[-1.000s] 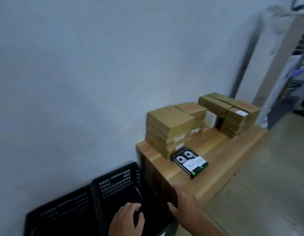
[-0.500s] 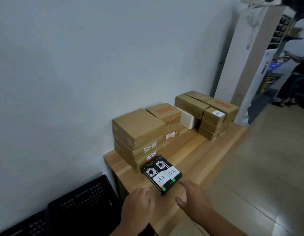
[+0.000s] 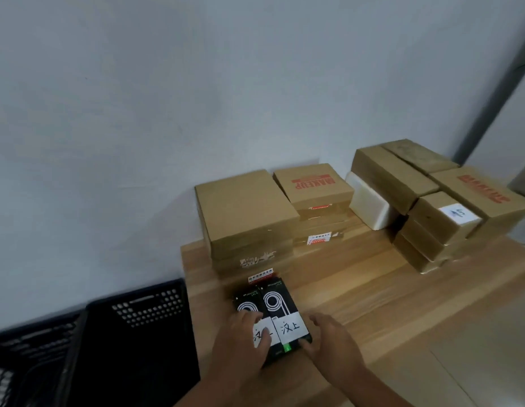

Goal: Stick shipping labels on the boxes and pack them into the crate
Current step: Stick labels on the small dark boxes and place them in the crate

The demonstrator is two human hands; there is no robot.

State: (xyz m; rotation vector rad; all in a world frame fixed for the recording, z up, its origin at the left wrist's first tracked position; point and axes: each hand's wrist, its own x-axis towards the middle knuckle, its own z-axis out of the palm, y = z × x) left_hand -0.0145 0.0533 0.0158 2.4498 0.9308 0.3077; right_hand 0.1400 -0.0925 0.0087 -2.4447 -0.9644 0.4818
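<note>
Two black boxes [image 3: 270,312], glossy, flat, side by side on the wooden bench [image 3: 358,292], each labelled with a white label [image 3: 290,329]. Left hand [image 3: 240,345] is laid over the left box, fingers spread across its label; right hand [image 3: 332,342] is set against the right box's near corner, fingers curled; whether either box is gripped cannot be told. Beyond the hands, against the grey wall: two stacks of brown cardboard boxes [image 3: 246,212], matte, rectangular; one white block [image 3: 370,201] wedged between them. Left of the left hand, below the bench: two black perforated plastic crates [image 3: 143,327].
</note>
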